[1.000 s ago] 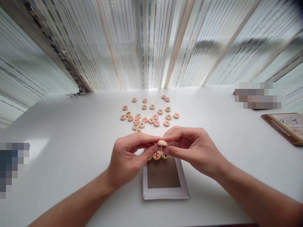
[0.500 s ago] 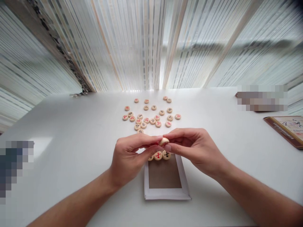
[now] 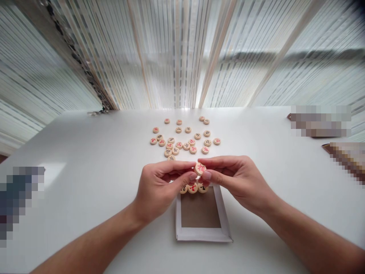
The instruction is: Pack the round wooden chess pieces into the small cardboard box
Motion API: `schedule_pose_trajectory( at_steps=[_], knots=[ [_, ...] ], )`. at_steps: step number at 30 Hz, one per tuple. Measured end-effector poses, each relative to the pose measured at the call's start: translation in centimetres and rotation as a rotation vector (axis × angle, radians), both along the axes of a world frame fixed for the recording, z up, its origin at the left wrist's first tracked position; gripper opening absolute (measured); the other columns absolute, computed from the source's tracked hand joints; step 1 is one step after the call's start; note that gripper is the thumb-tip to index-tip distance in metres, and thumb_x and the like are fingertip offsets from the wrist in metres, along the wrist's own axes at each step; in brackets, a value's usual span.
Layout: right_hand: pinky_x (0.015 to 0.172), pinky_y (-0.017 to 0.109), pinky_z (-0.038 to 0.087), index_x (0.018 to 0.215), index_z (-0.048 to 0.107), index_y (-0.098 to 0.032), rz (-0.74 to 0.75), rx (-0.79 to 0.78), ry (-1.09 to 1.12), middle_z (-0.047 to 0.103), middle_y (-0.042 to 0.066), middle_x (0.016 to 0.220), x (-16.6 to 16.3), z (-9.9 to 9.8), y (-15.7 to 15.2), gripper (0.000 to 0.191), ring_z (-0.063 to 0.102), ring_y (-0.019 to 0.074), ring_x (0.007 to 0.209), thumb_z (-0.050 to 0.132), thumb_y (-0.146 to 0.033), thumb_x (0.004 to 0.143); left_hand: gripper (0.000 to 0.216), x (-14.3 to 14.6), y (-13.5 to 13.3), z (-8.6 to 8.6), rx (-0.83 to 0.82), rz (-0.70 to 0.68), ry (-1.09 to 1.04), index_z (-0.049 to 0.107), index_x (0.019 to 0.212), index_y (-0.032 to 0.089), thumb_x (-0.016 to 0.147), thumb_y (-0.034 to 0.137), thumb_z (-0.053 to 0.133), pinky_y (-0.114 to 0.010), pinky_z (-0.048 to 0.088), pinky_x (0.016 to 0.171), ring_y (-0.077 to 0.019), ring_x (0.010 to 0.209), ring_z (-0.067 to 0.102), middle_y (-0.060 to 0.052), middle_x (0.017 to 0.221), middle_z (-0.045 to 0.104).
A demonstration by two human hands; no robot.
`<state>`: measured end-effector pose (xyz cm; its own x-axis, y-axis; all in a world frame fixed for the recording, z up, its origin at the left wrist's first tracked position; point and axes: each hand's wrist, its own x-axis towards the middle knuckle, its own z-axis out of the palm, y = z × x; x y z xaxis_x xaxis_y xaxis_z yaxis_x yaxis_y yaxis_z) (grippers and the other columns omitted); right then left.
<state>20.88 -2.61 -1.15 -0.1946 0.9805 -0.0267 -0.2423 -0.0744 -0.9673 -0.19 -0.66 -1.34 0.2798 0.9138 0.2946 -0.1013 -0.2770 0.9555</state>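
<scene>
Between the fingertips of both hands is a round wooden Chinese chess piece (image 3: 200,168), its face with a red character turned towards me. My left hand (image 3: 162,182) pinches its left edge, while my right hand (image 3: 234,180) grips the right edge. Just below and behind the hands lies a shallow white box (image 3: 203,234) with a brown bottom. Along its far end sit a piece with a red character (image 3: 193,188) and one with a black character (image 3: 203,187). Another piece beside them is partly covered by my left hand. The box's far edge is hidden.
Beyond my hands, several chess pieces (image 3: 186,146) with red or black characters lie scattered on the white table (image 3: 99,152). At the right edge is a flat brown-edged item (image 3: 342,161), partly blurred out. A striped string curtain (image 3: 171,57) hangs behind the table.
The chess piece in my fingers has been turned, so its red character now faces me instead of its side. Both hands stay over the box, and the whole view has shifted slightly.
</scene>
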Motion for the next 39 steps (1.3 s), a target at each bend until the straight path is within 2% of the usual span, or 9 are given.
schedule_pose_trajectory(
  at_steps=[4, 9, 11, 16, 20, 28, 35, 39],
  knots=[
    [0.072, 0.022, 0.067, 0.112, 0.089, -0.029, 0.037, 0.017, -0.003, 0.087, 0.006, 0.091, -0.04, 0.08, -0.05, 0.040, 0.080, 0.0158, 0.074, 0.102, -0.024, 0.074, 0.029, 0.10, 0.10, -0.14, -0.059, -0.082, -0.039, 0.087, 0.110, 0.020, 0.083, 0.010, 0.091, -0.020, 0.071, 0.080, -0.0187, 0.088, 0.086, -0.004, 0.099, 0.088],
    [0.075, 0.022, 0.068, 0.118, 0.087, -0.029, 0.054, 0.058, 0.046, 0.087, 0.006, 0.087, 0.16, -0.39, -0.08, 0.025, 0.082, 0.0154, 0.077, 0.088, -0.032, 0.092, 0.024, 0.05, 0.20, 0.06, -0.166, -0.143, -0.094, 0.087, 0.112, 0.022, 0.090, 0.013, 0.086, -0.017, 0.069, 0.082, -0.0165, 0.092, 0.085, -0.003, 0.104, 0.088],
    [0.075, 0.021, 0.068, 0.117, 0.087, -0.029, 0.058, 0.047, 0.079, 0.087, 0.007, 0.088, 0.26, -0.57, -0.02, 0.023, 0.082, 0.0151, 0.078, 0.086, -0.033, 0.095, 0.022, 0.02, 0.22, 0.21, -0.198, -0.158, -0.110, 0.086, 0.113, 0.021, 0.092, 0.015, 0.085, -0.016, 0.069, 0.082, -0.0164, 0.093, 0.085, -0.004, 0.105, 0.088],
    [0.075, 0.019, 0.067, 0.117, 0.087, -0.029, 0.082, 0.039, 0.083, 0.087, 0.006, 0.089, 0.34, -0.48, 0.11, 0.024, 0.081, 0.0136, 0.078, 0.089, -0.028, 0.093, 0.021, 0.08, 0.27, 0.37, -0.204, -0.176, -0.108, 0.086, 0.115, 0.021, 0.095, 0.016, 0.082, -0.017, 0.068, 0.084, -0.0166, 0.096, 0.084, -0.005, 0.109, 0.088],
    [0.073, 0.017, 0.066, 0.112, 0.089, -0.028, 0.077, 0.051, 0.118, 0.087, 0.005, 0.087, 0.09, -0.03, 0.09, 0.026, 0.080, 0.0117, 0.075, 0.093, -0.022, 0.087, 0.022, 0.15, 0.26, 0.27, -0.181, -0.209, -0.106, 0.085, 0.118, 0.023, 0.098, 0.015, 0.078, -0.019, 0.069, 0.083, -0.0144, 0.088, 0.083, -0.005, 0.106, 0.087],
    [0.082, 0.021, 0.068, 0.100, 0.089, -0.024, 0.016, 0.104, 0.092, 0.087, 0.004, 0.094, -0.39, -0.01, 0.05, 0.027, 0.082, 0.0152, 0.087, 0.098, -0.014, 0.077, 0.028, 0.02, 0.35, -0.26, -0.042, -0.142, -0.033, 0.084, 0.118, 0.023, 0.093, 0.010, 0.081, -0.021, 0.067, 0.082, -0.0137, 0.092, 0.077, -0.004, 0.106, 0.081],
    [0.075, 0.019, 0.065, 0.095, 0.088, -0.025, -0.005, 0.130, 0.033, 0.085, 0.002, 0.092, -0.31, -0.30, 0.08, 0.023, 0.078, 0.0128, 0.081, 0.097, -0.014, 0.077, 0.022, -0.24, 0.20, -0.58, -0.043, -0.094, -0.003, 0.085, 0.111, 0.023, 0.091, 0.013, 0.085, -0.026, 0.067, 0.083, -0.0158, 0.091, 0.076, -0.004, 0.103, 0.081],
    [0.072, 0.021, 0.064, 0.094, 0.087, -0.024, -0.019, 0.131, 0.005, 0.084, 0.003, 0.089, -0.26, -0.40, 0.04, 0.022, 0.077, 0.0140, 0.079, 0.098, -0.016, 0.077, 0.018, -0.17, 0.27, -0.56, 0.018, -0.100, 0.006, 0.085, 0.106, 0.023, 0.091, 0.013, 0.084, -0.026, 0.066, 0.080, -0.0154, 0.090, 0.074, -0.004, 0.100, 0.079]
  ],
)
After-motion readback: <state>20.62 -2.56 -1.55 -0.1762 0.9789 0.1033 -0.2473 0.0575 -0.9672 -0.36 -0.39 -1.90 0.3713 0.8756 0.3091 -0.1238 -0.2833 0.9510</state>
